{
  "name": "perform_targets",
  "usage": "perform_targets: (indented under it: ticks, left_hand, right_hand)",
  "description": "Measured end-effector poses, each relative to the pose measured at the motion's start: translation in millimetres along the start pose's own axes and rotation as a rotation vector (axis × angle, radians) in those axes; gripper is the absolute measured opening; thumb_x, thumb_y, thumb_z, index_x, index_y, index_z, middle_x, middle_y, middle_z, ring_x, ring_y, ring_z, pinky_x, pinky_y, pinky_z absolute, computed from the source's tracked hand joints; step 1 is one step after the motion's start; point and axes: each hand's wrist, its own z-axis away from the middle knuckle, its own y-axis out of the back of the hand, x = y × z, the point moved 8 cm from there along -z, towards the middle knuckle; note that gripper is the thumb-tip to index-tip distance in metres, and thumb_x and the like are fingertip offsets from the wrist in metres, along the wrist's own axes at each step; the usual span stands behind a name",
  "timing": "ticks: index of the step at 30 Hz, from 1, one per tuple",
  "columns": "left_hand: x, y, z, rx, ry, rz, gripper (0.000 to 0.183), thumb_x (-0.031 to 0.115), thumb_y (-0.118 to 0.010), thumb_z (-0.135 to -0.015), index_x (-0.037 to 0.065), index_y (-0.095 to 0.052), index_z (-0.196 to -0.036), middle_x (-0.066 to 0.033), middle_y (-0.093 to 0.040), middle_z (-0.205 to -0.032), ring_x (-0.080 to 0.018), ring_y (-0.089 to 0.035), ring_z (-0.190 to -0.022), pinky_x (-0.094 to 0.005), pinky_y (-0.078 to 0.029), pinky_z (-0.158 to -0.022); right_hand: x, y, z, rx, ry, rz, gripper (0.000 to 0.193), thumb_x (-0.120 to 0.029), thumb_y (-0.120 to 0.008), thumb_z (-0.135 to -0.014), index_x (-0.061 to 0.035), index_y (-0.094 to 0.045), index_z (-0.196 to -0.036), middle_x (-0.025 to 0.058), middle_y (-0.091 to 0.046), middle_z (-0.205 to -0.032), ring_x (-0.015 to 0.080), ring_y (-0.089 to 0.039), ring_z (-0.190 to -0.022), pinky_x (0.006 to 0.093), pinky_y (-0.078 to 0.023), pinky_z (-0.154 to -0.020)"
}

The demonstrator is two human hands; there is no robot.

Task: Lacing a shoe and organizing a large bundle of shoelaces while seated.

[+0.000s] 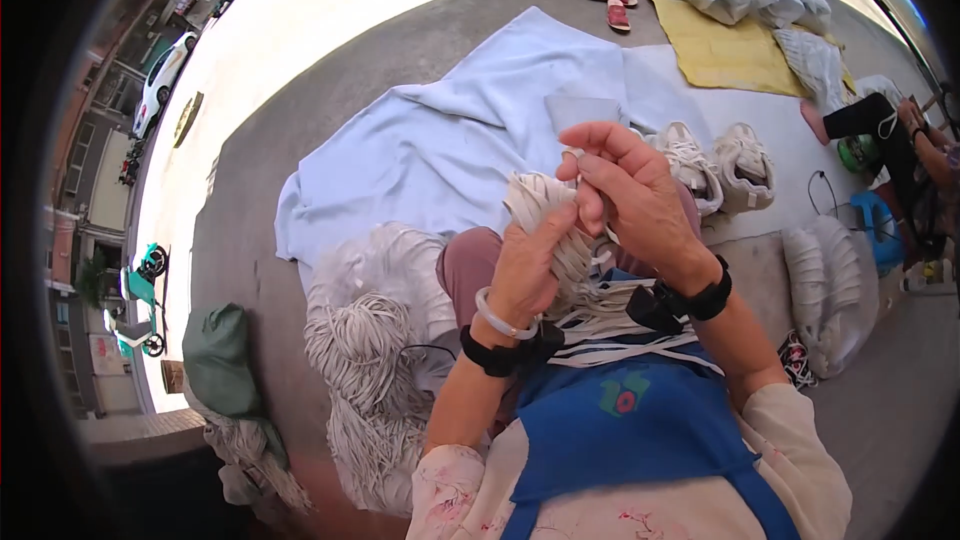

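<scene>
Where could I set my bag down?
Bare: the light blue cloth left of the small grey sheet, and the grey ground between that cloth and the green sack. Crowded: around the left hand and right hand, holding pale cords, with a cord heap leftward and shoes beyond.

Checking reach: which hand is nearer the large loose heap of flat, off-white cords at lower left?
Left. The left hand is up and right of the heap in view; the right hand is farther up and right.
</scene>
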Motion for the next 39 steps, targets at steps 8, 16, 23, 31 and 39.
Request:
perform_targets:
  ticks: [8, 16, 23, 31, 39]
  left_hand:
    - [-46, -2, 11, -0.002, 0.094, 0.008, 0.020, 0.015, -0.056, -0.092, 0.009, -0.047, -0.108, -0.0003, -0.055, -0.091, -0.0119, -0.058, -0.083, -0.0268, -0.051, -0.072]
    - [7, 27, 12, 0.090, 0.106, 0.012, 0.015, 0.012, -0.062, -0.087, 0.002, -0.056, -0.097, -0.0080, -0.064, -0.079, -0.0205, -0.066, -0.072, -0.0325, -0.056, -0.064]
    - [35, 18, 12, 0.002, 0.095, 0.051, 0.015, 0.007, -0.051, -0.092, 0.002, -0.053, -0.106, -0.0063, -0.063, -0.089, -0.0196, -0.065, -0.081, -0.0413, -0.055, -0.084]
    - [55, 18, 21, 0.086, 0.065, 0.025, 0.018, 0.002, -0.057, -0.087, -0.001, -0.058, -0.105, -0.0133, -0.066, -0.097, -0.0260, -0.066, -0.090, -0.0399, -0.057, -0.080]
    - [58, 11, 14, 0.017, 0.061, -0.110, 0.019, 0.003, -0.058, -0.085, -0.004, -0.060, -0.103, -0.0160, -0.066, -0.095, -0.0257, -0.066, -0.088, -0.0356, -0.057, -0.077]
  right_hand:
    - [-1, -1, 11, 0.019, 0.059, 0.121, 0.020, -0.007, -0.047, -0.094, 0.0007, -0.053, -0.112, 0.0050, -0.060, -0.086, 0.0029, -0.051, -0.059, 0.0176, -0.046, -0.052]
    - [-36, 39, -22, 0.130, 0.228, 0.167, 0.021, -0.010, -0.049, -0.093, 0.0015, -0.055, -0.110, 0.0079, -0.063, -0.087, 0.0100, -0.061, -0.067, 0.0237, -0.053, -0.063]
    - [-16, 54, 8, -0.036, 0.057, 0.930, 0.020, -0.018, -0.056, -0.090, -0.0021, -0.065, -0.099, 0.0054, -0.064, -0.086, 0.0081, -0.057, -0.069, 0.0223, -0.047, -0.061]
    - [12, 17, 45, -0.310, 0.280, 1.016, 0.029, -0.027, -0.072, -0.076, -0.0013, -0.066, -0.086, 0.0089, -0.060, -0.098, 0.0193, -0.057, -0.086, 0.0300, -0.044, -0.079]
    - [20, -10, 31, -0.253, 0.158, 0.634, 0.030, -0.022, -0.074, -0.075, -0.0021, -0.064, -0.096, 0.0054, -0.064, -0.089, 0.0147, -0.059, -0.085, 0.0291, -0.045, -0.080]
